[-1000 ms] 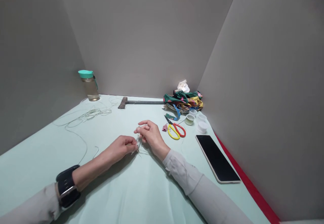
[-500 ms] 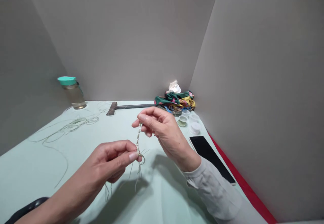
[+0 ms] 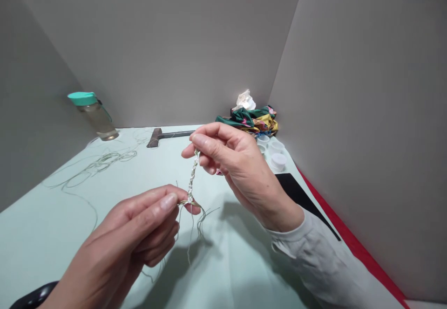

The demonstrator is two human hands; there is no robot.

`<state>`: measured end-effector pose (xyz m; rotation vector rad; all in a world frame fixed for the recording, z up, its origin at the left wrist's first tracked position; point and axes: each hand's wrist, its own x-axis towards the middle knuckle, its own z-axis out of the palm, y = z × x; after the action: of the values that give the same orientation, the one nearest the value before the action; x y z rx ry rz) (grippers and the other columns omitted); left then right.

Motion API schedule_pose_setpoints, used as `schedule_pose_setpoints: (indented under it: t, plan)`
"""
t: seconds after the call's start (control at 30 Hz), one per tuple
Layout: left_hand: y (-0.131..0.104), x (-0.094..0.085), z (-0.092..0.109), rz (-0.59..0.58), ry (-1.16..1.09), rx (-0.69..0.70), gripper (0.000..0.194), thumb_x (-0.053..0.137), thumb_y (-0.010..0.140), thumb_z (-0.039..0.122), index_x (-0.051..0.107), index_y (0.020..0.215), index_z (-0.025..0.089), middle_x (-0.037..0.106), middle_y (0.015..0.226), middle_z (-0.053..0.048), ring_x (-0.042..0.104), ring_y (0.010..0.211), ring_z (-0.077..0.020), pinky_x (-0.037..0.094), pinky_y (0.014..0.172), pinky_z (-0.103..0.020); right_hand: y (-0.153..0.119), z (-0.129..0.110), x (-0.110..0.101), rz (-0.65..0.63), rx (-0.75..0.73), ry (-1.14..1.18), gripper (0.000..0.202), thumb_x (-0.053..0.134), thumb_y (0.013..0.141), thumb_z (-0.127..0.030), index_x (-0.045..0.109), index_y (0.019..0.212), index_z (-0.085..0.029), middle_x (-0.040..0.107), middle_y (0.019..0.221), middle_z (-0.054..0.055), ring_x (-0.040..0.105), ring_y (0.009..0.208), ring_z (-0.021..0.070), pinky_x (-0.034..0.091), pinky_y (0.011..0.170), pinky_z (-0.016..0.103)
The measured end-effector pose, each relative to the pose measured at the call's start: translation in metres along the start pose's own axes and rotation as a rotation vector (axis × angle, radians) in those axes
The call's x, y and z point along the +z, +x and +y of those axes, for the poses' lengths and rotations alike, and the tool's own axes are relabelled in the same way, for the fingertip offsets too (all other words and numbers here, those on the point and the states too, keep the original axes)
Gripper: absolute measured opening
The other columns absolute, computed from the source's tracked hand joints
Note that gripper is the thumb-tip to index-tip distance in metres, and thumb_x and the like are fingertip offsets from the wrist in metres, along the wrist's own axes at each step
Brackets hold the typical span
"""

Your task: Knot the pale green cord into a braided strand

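Observation:
A short braided cord [image 3: 193, 175] in white and green hangs between my two hands above the table. Its upper end is pinched between the thumb and fingers of my right hand [image 3: 232, 160]. Lower down, my left hand [image 3: 146, 225] grips the strands at the bottom end of the braid, thumb against the index finger. Loose green and white thread ends [image 3: 200, 223] dangle and spread below that point. More thread ends trail beneath the left hand. My right fingertips hide the very top of the cord.
Loose green thread [image 3: 104, 162] lies tangled on the pale tablecloth [image 3: 45, 225] at left. Behind are a teal-lidded bottle [image 3: 96, 118], a hammer [image 3: 155, 137], patterned fabric [image 3: 263, 121] and crumpled white tissue [image 3: 246, 100]. Small plastic containers [image 3: 278, 161] and a black phone [image 3: 307, 202] sit right. Grey panels surround the table.
The view has shifted slightly, and both hands appear closer. My left thumb has drawn back from the braid's end, which now shows more clearly with its strands spread sideways.

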<state>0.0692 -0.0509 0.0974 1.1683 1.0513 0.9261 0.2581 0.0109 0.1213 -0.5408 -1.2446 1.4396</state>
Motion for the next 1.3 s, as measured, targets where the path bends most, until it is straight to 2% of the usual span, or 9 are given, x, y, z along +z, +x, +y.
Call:
schedule_pose_setpoints:
  t: [0.27,0.43,0.6,0.77,0.9,1.07,1.23,1.3]
  plan:
    - [0.01,0.006,0.005,0.023,0.076,-0.063,0.045,0.079,0.079,0.066,0.086,0.097,0.026,0.034,0.049,0.004,0.035,0.052,-0.0199,0.032,0.045,-0.032,-0.003,-0.004,0.003,0.004,-0.011,-0.047,0.015,0.074,0.101,-0.024,0.072,0.086,-0.022,0.079,0.083,-0.002,0.063,0.066,0.0073,0.048,0.06,0.018]
    - [-0.001,0.0,-0.008,0.036,0.116,-0.043,0.042,0.08,0.082,0.068,0.086,0.09,0.026,0.037,0.052,0.003,0.031,0.051,-0.0168,0.027,0.044,-0.03,-0.004,-0.009,0.007,0.05,-0.045,-0.094,0.018,0.076,0.1,-0.021,0.07,0.082,-0.022,0.078,0.078,-0.004,0.066,0.067,0.0083,0.051,0.061,0.019]
    - [-0.009,-0.008,-0.017,0.035,0.12,-0.033,0.041,0.08,0.086,0.07,0.086,0.089,0.029,0.034,0.057,0.004,0.028,0.052,-0.014,0.023,0.045,-0.027,-0.003,-0.013,0.011,0.066,-0.082,-0.06,0.024,0.076,0.098,-0.015,0.069,0.077,-0.022,0.075,0.071,-0.004,0.074,0.076,0.0106,0.057,0.066,0.02]
    - [-0.007,-0.002,-0.016,0.051,0.057,-0.017,0.04,0.082,0.084,0.069,0.086,0.096,0.031,0.03,0.056,0.005,0.026,0.051,-0.0144,0.023,0.045,-0.027,-0.003,-0.013,0.013,0.058,-0.054,-0.086,0.022,0.076,0.1,-0.017,0.069,0.08,-0.022,0.076,0.075,-0.005,0.067,0.066,0.0077,0.054,0.062,0.018]
    - [-0.007,0.006,-0.009,0.069,0.025,0.004,0.038,0.083,0.083,0.068,0.087,0.089,0.031,0.03,0.056,0.005,0.024,0.05,-0.0138,0.022,0.045,-0.028,-0.005,-0.012,0.013,0.028,-0.05,-0.058,0.022,0.075,0.1,-0.016,0.069,0.08,-0.022,0.075,0.076,-0.005,0.075,0.08,0.0109,0.058,0.067,0.019]
    - [-0.014,0.007,-0.006,0.241,0.062,-0.097,0.05,0.093,0.065,0.076,0.083,0.073,0.029,0.041,0.058,0.002,0.031,0.056,-0.0142,0.025,0.052,-0.029,-0.005,-0.012,0.013,0.028,-0.045,-0.058,0.022,0.074,0.101,-0.017,0.068,0.081,-0.022,0.075,0.075,-0.005,0.075,0.081,0.011,0.058,0.068,0.019]
    - [-0.015,0.005,-0.01,0.186,0.062,-0.026,0.045,0.093,0.068,0.073,0.084,0.075,0.029,0.045,0.054,0.001,0.031,0.051,-0.0136,0.022,0.048,-0.029,-0.003,-0.007,0.009,0.004,-0.041,-0.103,0.012,0.073,0.102,-0.024,0.069,0.09,-0.024,0.079,0.084,-0.003,0.069,0.073,0.01,0.051,0.061,0.019]
    - [-0.012,0.009,-0.009,0.238,0.05,-0.035,0.046,0.094,0.065,0.074,0.084,0.074,0.03,0.044,0.055,0.001,0.032,0.054,-0.0144,0.023,0.05,-0.03,-0.005,-0.005,0.004,-0.006,-0.029,-0.105,0.005,0.073,0.102,-0.027,0.069,0.104,-0.025,0.081,0.095,-0.001,0.071,0.081,0.0122,0.052,0.062,0.021]
